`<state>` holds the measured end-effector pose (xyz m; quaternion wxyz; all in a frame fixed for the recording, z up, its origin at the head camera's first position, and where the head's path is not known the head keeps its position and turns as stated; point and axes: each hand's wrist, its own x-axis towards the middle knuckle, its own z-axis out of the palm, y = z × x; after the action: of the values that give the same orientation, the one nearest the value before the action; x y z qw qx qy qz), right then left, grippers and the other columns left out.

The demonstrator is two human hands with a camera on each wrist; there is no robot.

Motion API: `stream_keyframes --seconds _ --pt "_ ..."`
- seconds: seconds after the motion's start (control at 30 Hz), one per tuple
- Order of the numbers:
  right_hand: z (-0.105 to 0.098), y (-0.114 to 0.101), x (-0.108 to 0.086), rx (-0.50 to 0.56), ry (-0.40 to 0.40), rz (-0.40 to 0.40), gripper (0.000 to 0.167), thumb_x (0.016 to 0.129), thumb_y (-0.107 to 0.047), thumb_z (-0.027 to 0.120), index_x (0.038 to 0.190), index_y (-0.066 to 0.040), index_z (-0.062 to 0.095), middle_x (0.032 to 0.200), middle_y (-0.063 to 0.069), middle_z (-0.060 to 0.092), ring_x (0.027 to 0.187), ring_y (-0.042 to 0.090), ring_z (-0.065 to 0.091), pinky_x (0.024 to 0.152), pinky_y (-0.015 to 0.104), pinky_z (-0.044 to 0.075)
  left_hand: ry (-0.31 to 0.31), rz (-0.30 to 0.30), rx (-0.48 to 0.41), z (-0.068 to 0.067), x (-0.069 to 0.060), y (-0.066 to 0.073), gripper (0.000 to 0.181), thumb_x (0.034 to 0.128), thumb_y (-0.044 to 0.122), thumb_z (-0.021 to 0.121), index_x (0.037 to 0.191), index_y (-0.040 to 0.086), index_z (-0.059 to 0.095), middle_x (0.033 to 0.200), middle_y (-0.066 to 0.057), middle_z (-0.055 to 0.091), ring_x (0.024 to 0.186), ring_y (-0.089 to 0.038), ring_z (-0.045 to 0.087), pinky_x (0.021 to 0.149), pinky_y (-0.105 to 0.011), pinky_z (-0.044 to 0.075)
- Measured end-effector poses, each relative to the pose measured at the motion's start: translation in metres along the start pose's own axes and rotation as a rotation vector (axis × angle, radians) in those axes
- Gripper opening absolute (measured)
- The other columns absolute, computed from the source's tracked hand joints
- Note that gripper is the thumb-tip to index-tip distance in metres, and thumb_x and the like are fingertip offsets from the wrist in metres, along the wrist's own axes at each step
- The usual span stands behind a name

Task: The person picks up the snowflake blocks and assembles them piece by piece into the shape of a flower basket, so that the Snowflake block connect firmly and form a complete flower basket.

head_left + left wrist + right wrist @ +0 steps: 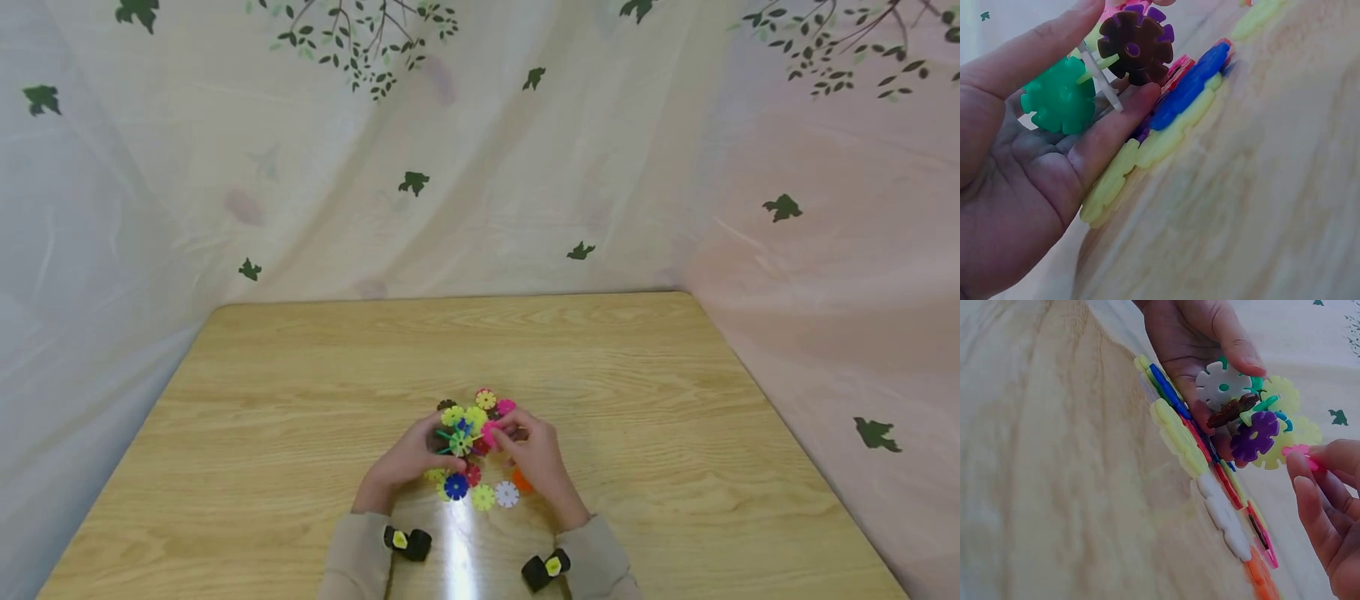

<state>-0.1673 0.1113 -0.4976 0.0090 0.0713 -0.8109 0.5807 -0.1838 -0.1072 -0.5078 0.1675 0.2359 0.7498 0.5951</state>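
My left hand grips a cluster of joined notched plastic discs, with a green disc against the palm and a brown disc beyond the fingertips. In the right wrist view the cluster shows a white disc, a purple disc and yellow discs. My right hand pinches a pink disc between thumb and finger, at the edge of a yellow disc in the cluster. Whether the pink disc is slotted in, I cannot tell.
Loose discs lie on the wooden table below the hands: a blue one, a yellow one, a white one, an orange one and several others. A printed curtain hangs behind the table.
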Motion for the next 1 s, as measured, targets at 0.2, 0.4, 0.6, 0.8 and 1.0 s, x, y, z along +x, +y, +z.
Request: stream_keyframes --seconds 0.2,0.4,0.6,0.8,1.0 --pt "0.0008 0.0004 0.0 -0.004 -0.01 0.011 0.008 0.09 -0.015 0.067 0.089 -0.007 0.069 0.082 0.011 0.069 0.063 0.014 0.059 0.047 0.024 0.054 -0.02 0.01 0.011 -0.0017 0.0007 -0.001 0.065 0.0817 0.012 0.076 0.138 0.001 0.046 0.127 -0.021 0.058 0.109 -0.027 0.059 0.093 -0.022 0.051" --pt "0.0059 0.0021 0.0003 0.007 -0.005 -0.003 0.01 0.09 -0.013 0.066 0.088 -0.003 0.068 0.08 0.015 0.069 0.061 0.013 0.062 0.048 0.024 0.056 -0.019 0.021 -0.017 -0.0019 -0.0001 -0.0018 0.068 0.0817 0.01 0.076 0.14 -0.001 0.043 0.127 -0.023 0.058 0.11 -0.03 0.06 0.092 -0.02 0.051" --pt "0.0087 0.0037 0.0014 0.034 -0.004 0.004 0.012 0.091 -0.014 0.066 0.092 -0.002 0.068 0.078 0.015 0.068 0.062 0.013 0.062 0.049 0.025 0.057 0.003 -0.004 -0.01 -0.001 -0.0003 -0.0002 0.071 0.0805 0.014 0.078 0.14 -0.002 0.043 0.128 -0.022 0.058 0.113 -0.03 0.059 0.092 -0.019 0.051" --pt "0.0076 0.0058 0.0042 0.123 0.036 0.065 0.014 0.09 -0.014 0.067 0.102 -0.005 0.069 0.093 0.013 0.069 0.075 0.015 0.064 0.049 0.029 0.057 -0.002 -0.043 -0.049 0.0007 0.0021 -0.001 0.073 0.0821 0.019 0.077 0.142 0.001 0.039 0.134 -0.022 0.052 0.118 -0.032 0.056 0.097 -0.03 0.052" --pt "0.0057 0.0032 0.0057 0.208 0.064 0.135 0.017 0.09 -0.013 0.068 0.104 -0.004 0.069 0.1 0.014 0.07 0.077 0.014 0.066 0.051 0.026 0.057 -0.051 -0.036 -0.129 -0.0012 0.002 0.0005 0.076 0.0854 0.018 0.074 0.147 0.005 0.032 0.146 -0.02 0.042 0.13 -0.038 0.048 0.106 -0.038 0.048"
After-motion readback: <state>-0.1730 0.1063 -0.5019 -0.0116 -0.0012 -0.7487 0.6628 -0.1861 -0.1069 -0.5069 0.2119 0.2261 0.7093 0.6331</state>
